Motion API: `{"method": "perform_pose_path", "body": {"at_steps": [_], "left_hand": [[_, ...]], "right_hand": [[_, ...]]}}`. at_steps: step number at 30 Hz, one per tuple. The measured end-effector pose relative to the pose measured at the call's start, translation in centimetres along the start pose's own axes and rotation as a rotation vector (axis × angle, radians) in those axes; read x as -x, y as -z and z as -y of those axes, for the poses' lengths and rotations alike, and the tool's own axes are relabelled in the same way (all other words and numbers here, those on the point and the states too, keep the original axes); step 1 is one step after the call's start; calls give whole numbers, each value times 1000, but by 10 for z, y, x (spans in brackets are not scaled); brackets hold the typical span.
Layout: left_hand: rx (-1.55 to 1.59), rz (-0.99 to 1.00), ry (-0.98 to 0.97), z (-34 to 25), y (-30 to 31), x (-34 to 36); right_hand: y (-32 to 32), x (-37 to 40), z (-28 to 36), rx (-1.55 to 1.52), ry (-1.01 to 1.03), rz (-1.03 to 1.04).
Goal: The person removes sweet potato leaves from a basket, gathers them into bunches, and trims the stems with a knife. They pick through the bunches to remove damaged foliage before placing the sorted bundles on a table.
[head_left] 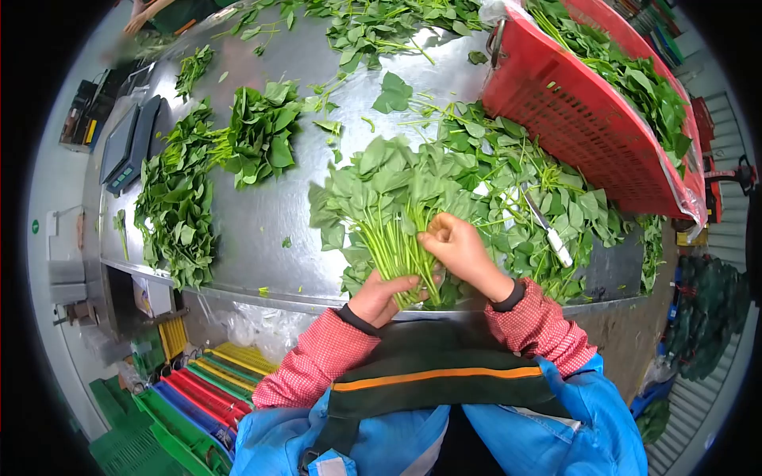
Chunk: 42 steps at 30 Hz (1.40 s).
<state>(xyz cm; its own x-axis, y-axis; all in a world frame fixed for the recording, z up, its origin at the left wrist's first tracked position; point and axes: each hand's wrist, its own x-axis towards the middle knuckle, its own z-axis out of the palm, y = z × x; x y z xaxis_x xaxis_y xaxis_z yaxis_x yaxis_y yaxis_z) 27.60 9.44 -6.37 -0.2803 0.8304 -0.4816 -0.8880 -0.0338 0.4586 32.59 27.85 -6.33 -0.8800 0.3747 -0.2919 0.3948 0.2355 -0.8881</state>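
My left hand (383, 297) is closed round the lower stems of a bunch of leafy greens (389, 230), held upright over the near edge of the metal table. At the bunch's right side, my right hand (459, 247) pinches stems between thumb and fingers. The leaves fan out away from me. Just right of my hands, loose greens (508, 182) are heaped on the table, and a knife (548, 226) with a white handle lies on top of them.
A red plastic crate (571, 119) full of greens stands tilted at the right. Bundled greens (182, 198) lie at the left beside a scale (131, 143). More greens (381, 28) cover the table's (254, 214) far side. Coloured crates (206, 385) are stacked below left. Another person's arm (147, 14) shows top left.
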Motion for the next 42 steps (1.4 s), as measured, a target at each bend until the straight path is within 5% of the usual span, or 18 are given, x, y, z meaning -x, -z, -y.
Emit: {"method": "perform_pose_path", "body": {"at_steps": [3, 7, 13, 17, 20, 24, 30, 33, 36, 39, 41, 42], "left_hand": [[232, -50, 65, -2, -4, 0], [146, -41, 101, 7, 8, -7], [-53, -144, -71, 17, 0, -10], [-29, -85, -8, 9, 0, -5], [249, -55, 70, 8, 3, -2], [213, -31, 60, 17, 10, -3], [214, -5, 19, 26, 10, -10], [212, -134, 54, 19, 0, -7], [59, -204, 113, 18, 13, -15], [154, -170, 3, 21, 3, -17], [150, -188, -51, 24, -2, -18], [109, -215, -62, 24, -3, -18]], "right_hand": [[2, -2, -14, -301, -167, 41], [5, 2, -2, 199, 51, -15], [-3, 11, 35, 560, 310, -31], [4, 11, 36, 203, 91, 98], [8, 23, 38, 188, 220, 28], [4, 39, 40, 354, 576, -72], [0, 39, 27, 206, 398, -85], [2, 45, 30, 284, 655, -99], [6, 67, 56, 205, 917, 128], [30, 81, 61, -176, 565, 98], [61, 66, 58, -874, 246, -197], [65, 59, 51, -672, 142, -174]]}}
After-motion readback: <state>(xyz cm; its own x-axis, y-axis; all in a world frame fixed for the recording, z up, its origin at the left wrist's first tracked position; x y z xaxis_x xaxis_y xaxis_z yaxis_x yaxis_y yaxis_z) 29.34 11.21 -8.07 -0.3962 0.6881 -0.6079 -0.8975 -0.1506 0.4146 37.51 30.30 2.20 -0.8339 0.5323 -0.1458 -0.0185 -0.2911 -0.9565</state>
